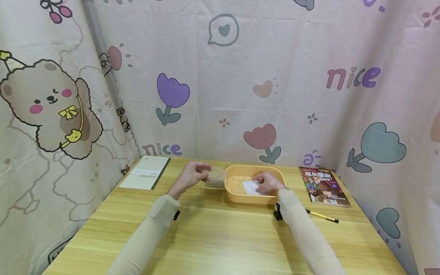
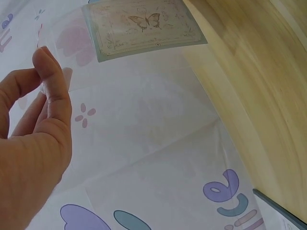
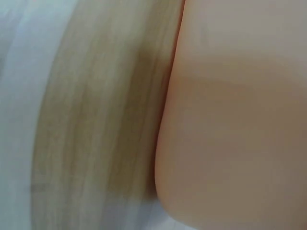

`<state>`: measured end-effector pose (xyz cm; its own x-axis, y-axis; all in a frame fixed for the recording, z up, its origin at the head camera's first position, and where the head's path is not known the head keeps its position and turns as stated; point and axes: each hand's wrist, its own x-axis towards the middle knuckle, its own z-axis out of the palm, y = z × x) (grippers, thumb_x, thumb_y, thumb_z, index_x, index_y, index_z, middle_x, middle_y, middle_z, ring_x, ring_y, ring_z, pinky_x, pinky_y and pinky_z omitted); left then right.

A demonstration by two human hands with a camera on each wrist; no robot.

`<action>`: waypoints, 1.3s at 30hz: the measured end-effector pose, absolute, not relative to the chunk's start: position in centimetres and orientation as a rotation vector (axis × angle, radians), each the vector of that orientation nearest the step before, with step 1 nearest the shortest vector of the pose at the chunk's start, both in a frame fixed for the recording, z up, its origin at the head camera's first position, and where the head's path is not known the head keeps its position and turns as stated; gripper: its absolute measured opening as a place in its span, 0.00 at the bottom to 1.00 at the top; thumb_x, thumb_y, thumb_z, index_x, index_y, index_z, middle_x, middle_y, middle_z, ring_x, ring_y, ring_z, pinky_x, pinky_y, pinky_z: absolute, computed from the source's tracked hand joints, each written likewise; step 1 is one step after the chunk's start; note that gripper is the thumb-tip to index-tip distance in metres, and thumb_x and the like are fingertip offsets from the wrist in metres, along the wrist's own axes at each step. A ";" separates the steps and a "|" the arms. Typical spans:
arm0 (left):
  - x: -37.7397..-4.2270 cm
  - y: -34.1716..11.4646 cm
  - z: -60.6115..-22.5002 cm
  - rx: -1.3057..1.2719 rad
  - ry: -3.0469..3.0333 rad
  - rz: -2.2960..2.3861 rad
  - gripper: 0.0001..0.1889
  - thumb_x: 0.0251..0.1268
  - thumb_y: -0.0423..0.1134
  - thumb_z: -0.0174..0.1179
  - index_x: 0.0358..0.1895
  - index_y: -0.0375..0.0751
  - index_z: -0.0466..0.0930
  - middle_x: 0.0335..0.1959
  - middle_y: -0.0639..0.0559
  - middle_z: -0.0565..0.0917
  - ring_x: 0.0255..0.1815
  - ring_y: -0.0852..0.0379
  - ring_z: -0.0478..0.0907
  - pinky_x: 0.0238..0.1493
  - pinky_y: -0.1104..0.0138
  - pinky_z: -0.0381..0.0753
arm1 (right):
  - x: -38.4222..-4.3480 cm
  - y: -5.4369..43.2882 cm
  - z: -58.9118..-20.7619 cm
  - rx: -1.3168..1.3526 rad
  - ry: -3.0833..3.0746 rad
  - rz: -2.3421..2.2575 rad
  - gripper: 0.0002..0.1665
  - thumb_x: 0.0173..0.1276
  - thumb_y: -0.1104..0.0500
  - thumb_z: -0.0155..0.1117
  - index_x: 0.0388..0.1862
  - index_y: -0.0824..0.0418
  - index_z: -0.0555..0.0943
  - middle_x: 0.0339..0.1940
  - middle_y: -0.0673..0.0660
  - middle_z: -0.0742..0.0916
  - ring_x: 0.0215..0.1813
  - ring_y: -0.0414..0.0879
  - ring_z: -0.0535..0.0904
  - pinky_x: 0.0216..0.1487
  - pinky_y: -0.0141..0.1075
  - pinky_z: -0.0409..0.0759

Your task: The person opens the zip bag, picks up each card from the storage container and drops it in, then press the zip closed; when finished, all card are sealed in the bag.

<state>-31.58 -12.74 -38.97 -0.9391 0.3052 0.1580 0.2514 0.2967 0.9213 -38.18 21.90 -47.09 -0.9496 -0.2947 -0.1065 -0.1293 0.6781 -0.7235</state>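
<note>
A see-through bag (image 1: 214, 183), pinched at its rim by the left hand (image 1: 192, 175), sits just left of the yellow tray (image 1: 252, 199) near the desk's (image 1: 213, 236) far edge. Inside the tray, the right hand (image 1: 270, 182) touches a white card (image 1: 250, 187); I cannot tell whether it pinches.

left fingers (image 2: 56, 88) pinch; right fingers (image 1: 262, 176) seem curled.

The basin (image 1: 240, 198) looks like smooth plastic, the white card (image 1: 249, 187) like paper. The surface (image 1: 220, 240) shows wood grain under a soft sheen; the curtain (image 1: 220, 107) is matt cloth.
</note>
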 end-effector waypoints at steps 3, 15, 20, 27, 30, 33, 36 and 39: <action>-31.5 -12.8 -38.9 0.522 2.497 1.760 0.18 0.63 0.22 0.56 0.57 0.23 0.77 0.56 0.28 0.80 0.30 0.57 0.85 0.42 0.56 0.88 | -38.3 21.9 -47.1 -0.383 2.687 -1.123 0.31 0.50 0.73 0.74 0.55 0.62 0.82 0.54 0.63 0.82 0.51 0.53 0.74 0.47 0.37 0.78; -31.7 -12.8 -39.1 0.520 2.501 1.763 0.17 0.62 0.21 0.57 0.55 0.24 0.78 0.53 0.31 0.82 0.31 0.56 0.85 0.37 0.63 0.89 | -37.8 22.3 -46.8 -0.499 2.716 -1.279 0.22 0.60 0.72 0.67 0.54 0.67 0.82 0.48 0.64 0.84 0.43 0.49 0.78 0.40 0.32 0.79; -31.6 -12.7 -38.9 0.511 2.509 1.748 0.17 0.62 0.22 0.57 0.55 0.26 0.79 0.54 0.32 0.82 0.31 0.56 0.85 0.38 0.62 0.89 | -37.9 22.5 -46.8 -0.441 2.681 -1.396 0.19 0.63 0.69 0.66 0.55 0.66 0.82 0.41 0.62 0.86 0.39 0.46 0.79 0.38 0.32 0.83; -31.6 -12.5 -38.9 0.502 2.509 1.743 0.17 0.62 0.22 0.58 0.55 0.25 0.79 0.53 0.32 0.82 0.31 0.57 0.85 0.37 0.64 0.88 | -37.8 22.6 -46.7 -0.396 2.673 -1.523 0.20 0.65 0.68 0.66 0.57 0.66 0.81 0.38 0.63 0.85 0.33 0.47 0.82 0.35 0.38 0.87; -31.6 -12.5 -39.0 0.500 2.506 1.737 0.17 0.62 0.22 0.58 0.55 0.26 0.79 0.53 0.33 0.83 0.31 0.57 0.85 0.38 0.63 0.89 | -37.5 22.5 -46.5 -0.412 2.677 -1.570 0.20 0.66 0.68 0.65 0.57 0.69 0.80 0.36 0.64 0.84 0.33 0.50 0.82 0.37 0.43 0.88; -31.7 -12.4 -39.1 0.505 2.506 1.735 0.17 0.62 0.23 0.58 0.55 0.26 0.79 0.53 0.33 0.83 0.31 0.57 0.85 0.39 0.62 0.89 | -37.3 22.2 -46.2 -0.451 2.687 -1.636 0.20 0.66 0.69 0.65 0.56 0.71 0.79 0.31 0.62 0.82 0.34 0.53 0.81 0.39 0.49 0.87; -31.8 -12.5 -39.0 0.502 2.497 1.741 0.17 0.62 0.22 0.58 0.55 0.26 0.79 0.54 0.33 0.82 0.31 0.58 0.84 0.41 0.59 0.89 | -37.3 22.0 -45.8 -0.498 2.685 -1.713 0.19 0.66 0.69 0.64 0.56 0.71 0.79 0.29 0.62 0.80 0.33 0.55 0.80 0.37 0.47 0.88; -31.8 -12.5 -38.9 0.502 2.491 1.740 0.18 0.62 0.22 0.58 0.56 0.26 0.78 0.54 0.33 0.82 0.31 0.57 0.85 0.42 0.57 0.88 | -37.2 21.8 -45.2 -0.519 2.687 -1.754 0.18 0.66 0.69 0.64 0.56 0.70 0.80 0.30 0.65 0.82 0.31 0.56 0.80 0.36 0.49 0.87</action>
